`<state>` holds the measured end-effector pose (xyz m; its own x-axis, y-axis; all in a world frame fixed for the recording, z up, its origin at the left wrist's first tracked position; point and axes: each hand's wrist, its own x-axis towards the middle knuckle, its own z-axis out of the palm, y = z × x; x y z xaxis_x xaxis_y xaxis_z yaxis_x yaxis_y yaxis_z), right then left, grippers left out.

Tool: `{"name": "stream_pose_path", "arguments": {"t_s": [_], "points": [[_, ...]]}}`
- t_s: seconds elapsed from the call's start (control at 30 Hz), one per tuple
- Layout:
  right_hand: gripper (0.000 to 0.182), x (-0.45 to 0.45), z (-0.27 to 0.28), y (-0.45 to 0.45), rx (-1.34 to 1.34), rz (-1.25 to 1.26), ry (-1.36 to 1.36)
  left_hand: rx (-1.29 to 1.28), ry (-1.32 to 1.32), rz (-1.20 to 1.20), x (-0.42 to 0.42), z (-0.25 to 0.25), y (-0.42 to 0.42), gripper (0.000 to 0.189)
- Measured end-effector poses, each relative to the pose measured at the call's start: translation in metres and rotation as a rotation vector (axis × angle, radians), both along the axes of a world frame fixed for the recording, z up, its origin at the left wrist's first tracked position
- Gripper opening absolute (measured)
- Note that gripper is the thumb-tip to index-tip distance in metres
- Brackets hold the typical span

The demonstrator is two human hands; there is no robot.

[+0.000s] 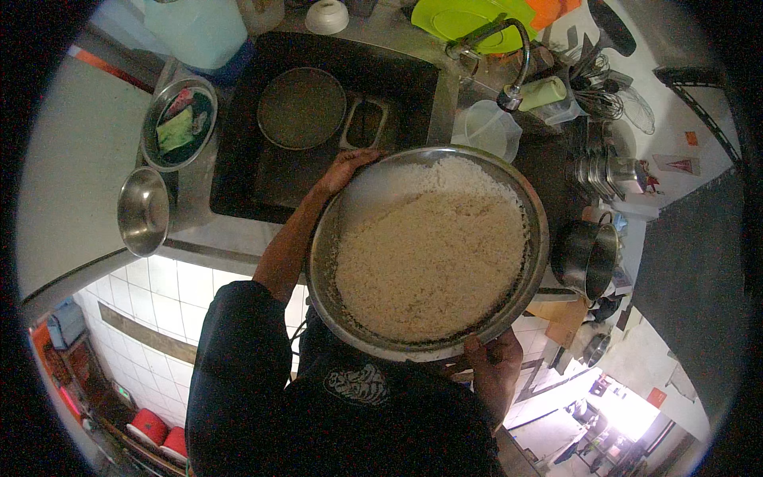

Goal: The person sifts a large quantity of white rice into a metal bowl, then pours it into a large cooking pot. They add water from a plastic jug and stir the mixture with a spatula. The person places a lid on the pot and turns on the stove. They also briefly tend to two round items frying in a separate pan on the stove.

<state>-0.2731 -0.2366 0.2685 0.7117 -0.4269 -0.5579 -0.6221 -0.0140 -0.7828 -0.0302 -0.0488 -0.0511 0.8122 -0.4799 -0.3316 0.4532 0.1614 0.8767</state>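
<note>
A large round metal bowl (541,238) is held between my two hands, in front of my body and partly over the sink's near right corner. It holds a broad layer of beige grains that look like rice (432,262), with whiter grains at the far edge. My left hand (351,170) grips the bowl's far left rim. My right hand (496,358) grips the near right rim, with the thumb on the edge. Behind the bowl lies the dark sink (286,191), with a round pan or tray (302,107) and a small rectangular metal container (365,124) in it.
Left of the sink stand a metal bowl with sponges (176,128) and another metal bowl (143,211). A flexible faucet (523,53) arches above a translucent plastic jug (490,128). Metal pans (602,170), a deep pot (585,257) and whisks (599,98) are at the right.
</note>
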Motion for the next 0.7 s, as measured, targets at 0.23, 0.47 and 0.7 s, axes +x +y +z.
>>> {"name": "stream_pose_path", "arguments": {"t_s": [0.23,0.47,0.7], "points": [[0.039,0.004,0.003,0.007,-0.027,-0.008,-0.038,-0.081,-0.007,-0.004,0.001,-0.02,0.002,0.034],[0.042,0.0,-0.001,0.001,0.013,0.002,-0.032,-0.102,0.008,-0.017,-0.001,-0.012,0.002,0.036],[0.042,0.007,0.003,0.002,0.019,-0.005,0.028,-0.03,0.023,-0.013,-0.003,-0.004,0.001,0.034]]}}
